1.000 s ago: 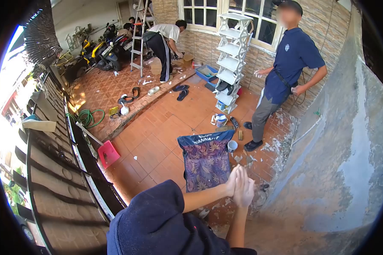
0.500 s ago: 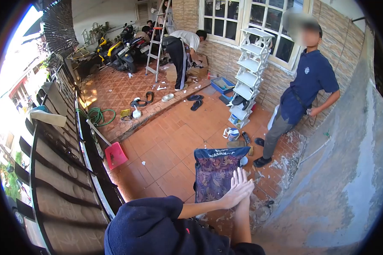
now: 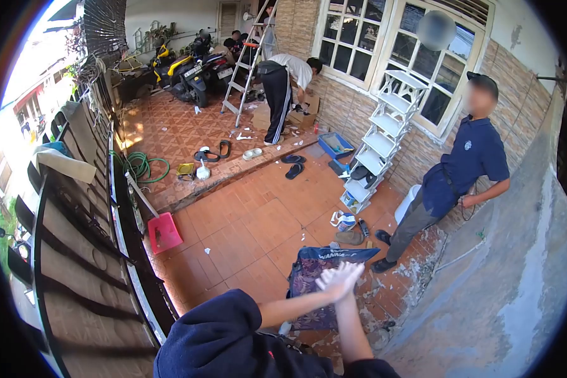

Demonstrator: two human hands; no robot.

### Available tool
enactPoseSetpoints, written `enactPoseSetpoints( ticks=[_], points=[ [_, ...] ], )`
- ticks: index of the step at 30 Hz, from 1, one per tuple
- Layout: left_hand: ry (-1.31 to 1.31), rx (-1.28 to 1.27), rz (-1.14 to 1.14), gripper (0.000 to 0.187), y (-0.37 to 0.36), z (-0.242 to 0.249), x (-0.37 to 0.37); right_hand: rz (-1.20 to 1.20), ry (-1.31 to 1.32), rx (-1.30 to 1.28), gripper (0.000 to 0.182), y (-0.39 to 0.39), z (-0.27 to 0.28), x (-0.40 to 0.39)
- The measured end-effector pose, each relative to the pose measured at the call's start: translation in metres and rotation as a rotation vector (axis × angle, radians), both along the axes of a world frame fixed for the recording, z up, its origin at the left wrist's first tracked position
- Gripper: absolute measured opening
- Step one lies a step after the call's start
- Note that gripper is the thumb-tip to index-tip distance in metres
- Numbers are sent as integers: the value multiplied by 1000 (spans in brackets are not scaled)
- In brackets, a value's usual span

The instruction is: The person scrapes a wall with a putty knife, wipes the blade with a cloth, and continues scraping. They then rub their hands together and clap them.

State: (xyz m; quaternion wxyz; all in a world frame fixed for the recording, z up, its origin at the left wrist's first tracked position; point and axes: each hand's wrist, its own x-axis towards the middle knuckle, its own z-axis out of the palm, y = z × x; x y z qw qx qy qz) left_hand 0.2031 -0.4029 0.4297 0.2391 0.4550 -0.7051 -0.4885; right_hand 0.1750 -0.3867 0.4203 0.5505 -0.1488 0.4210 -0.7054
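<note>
My left hand [image 3: 344,285] lies against my right hand [image 3: 326,276], palm to palm. Fingers are stretched out and crossed at an angle, and no object shows between them. Both forearms reach up from the bottom of the view, the left one slanting in from the dark sleeve. Behind the hands is a dark cloth panel [image 3: 305,268] with a purple leaf pattern and white lettering along its top band. The hands overlap its middle and right part in this view.
A person in a navy shirt [image 3: 469,157] stands at right by a white shelf rack [image 3: 384,135]. Another bends over cardboard near a stepladder [image 3: 242,82]. A red dustpan [image 3: 164,232] lies by the railing [image 3: 75,277]. Sandals [image 3: 293,169] and a blue tray [image 3: 336,145] sit on the tiles.
My joined hands have shifted slightly left and down in view, their fingers tilting over. The patterned cloth's top edge now slants and spreads wider. The camera view has also turned a little.
</note>
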Motion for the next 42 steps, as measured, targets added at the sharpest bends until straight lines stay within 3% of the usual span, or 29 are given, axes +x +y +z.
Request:
enactPoseSetpoints(
  ticks=[1, 2, 3, 5, 6, 7, 8, 10, 11, 13, 15, 18, 21, 23, 24, 26, 28, 29, 31, 32, 34, 36, 38, 39, 40, 42],
  points=[
    [-148, 50, -75, 61, 6, 19, 10, -65, -176, 140, 74, -3, -9, 1],
    [-80, 253, 49, 60, 5, 45, 24, -53, -167, 309, 72, -17, 24, 13],
    [40, -53, 84, 60, -25, -1, 18, 102, -88, 403, 69, -21, 64, 29],
    [-2, -47, 164, 56, -42, -28, 39, 278, 49, -169, 64, -15, 30, 66],
    [-46, -43, 242, 53, -50, -31, 45, 263, -137, -154, 60, -17, 42, 77],
    [-36, -53, 249, 53, -50, -22, 49, 235, -130, -51, 68, -34, 28, 73],
    [-40, 26, 243, 56, -44, -15, 55, 127, 74, 1, 73, -47, -6, 76],
    [-46, 102, 245, 60, -38, 4, 74, 208, 35, 145, 78, -61, -16, 84],
    [-71, 34, 425, 56, -38, 13, 84, 248, 13, 215, 81, -68, -22, 88],
    [-29, 30, 469, 58, -60, -6, 114, 406, 151, 56, 76, -58, 7, 124],
    [4, 57, 449, 59, -71, -20, 136, 303, 149, 279, 69, -60, 27, 157],
    [72, 130, 366, 61, -62, -3, 143, 215, -27, 303, 71, -87, 16, 158],
    [211, 153, 428, 63, -71, 2, 167, -80, -405, -59, 65, -98, -18, 183],
    [489, 280, 475, 64, -80, 5, 198, 479, 224, -42, 61, -62, 32, 196],
    [670, 387, 470, 65, -79, 13, 209, 455, 740, 48, 56, -72, 18, 211],
    [1012, 623, 433, 66, -75, 28, 225, 401, 1246, 151, 52, -76, 14, 222],
    [1269, 824, 397, 68, -78, 37, 224, 398, 1679, -410, 47, -67, 52, 213],
    [1354, 904, 389, 69, -80, 38, 221, 367, 1831, -312, 45, -75, 56, 205],
    [1405, 1046, 277, 71, -88, 36, 221, 506, 1419, -213, 45, -122, 8, 152],
    [1357, 1179, -7, 97, -92, 23, 227, 283, 1400, -236, 48, -133, -23, 131],
    [1488, 1139, -163, 95, -87, 38, 240, 307, 1441, 127, 53, -136, -18, 98],
    [1573, 1119, -199, 95, -87, 47, 242, 259, 1510, 136, 53, -133, -30, 88],
    [1146, 601, 47, 90, -85, 63, 228, 437, 644, 335, 66, -113, 0, 108],
    [984, 280, 36, 85, -89, 29, 207, 499, 203, 412, 73, -107, 8, 117],
    [983, 287, 34, 85, -99, 15, 204, 495, 200, 418, 73, -104, 10, 127],
    [600, -150, 15, 65, -112, -11, 202, 716, -107, 175, 61, -95, 8, 146]
  ],
)
